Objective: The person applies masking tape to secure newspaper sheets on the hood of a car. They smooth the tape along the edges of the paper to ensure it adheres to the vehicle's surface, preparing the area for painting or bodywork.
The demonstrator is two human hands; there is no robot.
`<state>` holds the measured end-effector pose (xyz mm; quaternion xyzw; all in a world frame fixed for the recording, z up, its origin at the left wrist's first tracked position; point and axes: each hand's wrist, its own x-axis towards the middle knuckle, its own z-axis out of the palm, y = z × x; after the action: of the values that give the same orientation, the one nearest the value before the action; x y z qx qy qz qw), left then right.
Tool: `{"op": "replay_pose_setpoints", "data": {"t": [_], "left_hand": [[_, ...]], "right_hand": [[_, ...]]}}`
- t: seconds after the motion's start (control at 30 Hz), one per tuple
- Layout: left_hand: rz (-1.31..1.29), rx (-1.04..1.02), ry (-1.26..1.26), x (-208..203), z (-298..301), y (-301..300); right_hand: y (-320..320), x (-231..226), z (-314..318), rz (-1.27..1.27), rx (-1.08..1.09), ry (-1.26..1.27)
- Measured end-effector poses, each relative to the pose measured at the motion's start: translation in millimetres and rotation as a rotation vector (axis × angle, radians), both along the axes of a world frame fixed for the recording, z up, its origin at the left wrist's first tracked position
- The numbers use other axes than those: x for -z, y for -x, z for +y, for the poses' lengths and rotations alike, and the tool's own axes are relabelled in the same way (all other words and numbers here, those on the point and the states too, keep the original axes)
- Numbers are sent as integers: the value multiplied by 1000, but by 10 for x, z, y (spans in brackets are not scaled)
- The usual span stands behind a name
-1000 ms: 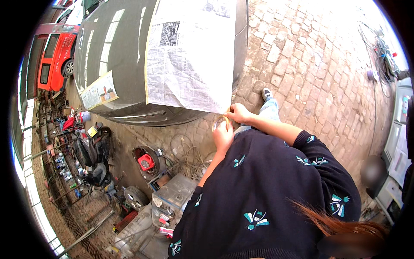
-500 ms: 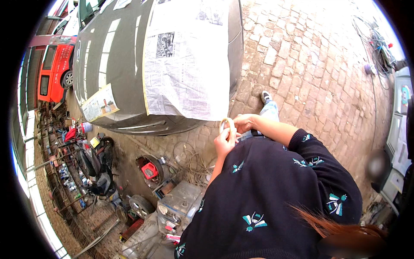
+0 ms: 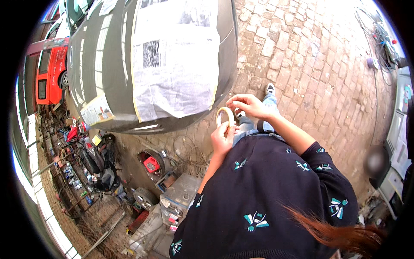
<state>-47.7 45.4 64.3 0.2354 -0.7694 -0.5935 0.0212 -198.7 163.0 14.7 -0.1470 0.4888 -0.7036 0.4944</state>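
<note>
Red van (image 3: 51,77): we see it at the far left, beyond the dark car.
Dark car (image 3: 114,64): its glossy panel carries a small printed sheet (image 3: 96,109) near the lower left corner.
Newspaper (image 3: 177,73): spread over the car's right part, yellow tape along its left edge, lower edge wrinkled.
Left hand (image 3: 222,139): our fingers and thumb are clamped on the tape roll's lower rim.
Tape roll (image 3: 232,117): upright in our left hand, just off the car's near corner.
Right hand (image 3: 250,106): beside the roll, fingers loosely bent and thumb apart; we cannot tell whether they touch it.
Cables (image 3: 381,45): tangled on the brick paving (image 3: 297,64).
</note>
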Motion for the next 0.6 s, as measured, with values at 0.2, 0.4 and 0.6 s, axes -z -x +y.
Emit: {"op": "replay_pose_setpoints", "data": {"t": [0.2, 0.4, 0.6], "left_hand": [[27, -1, -34, -166, 355, 835], [-13, 49, -22, -195, 699, 1580], [-97, 92, 102, -168, 904, 1956]], "right_hand": [[594, -344, 429, 331, 141, -9], [1308, -509, 837, 709, 225, -88], [1772, -371, 1050, 672, 126, -108]]}}
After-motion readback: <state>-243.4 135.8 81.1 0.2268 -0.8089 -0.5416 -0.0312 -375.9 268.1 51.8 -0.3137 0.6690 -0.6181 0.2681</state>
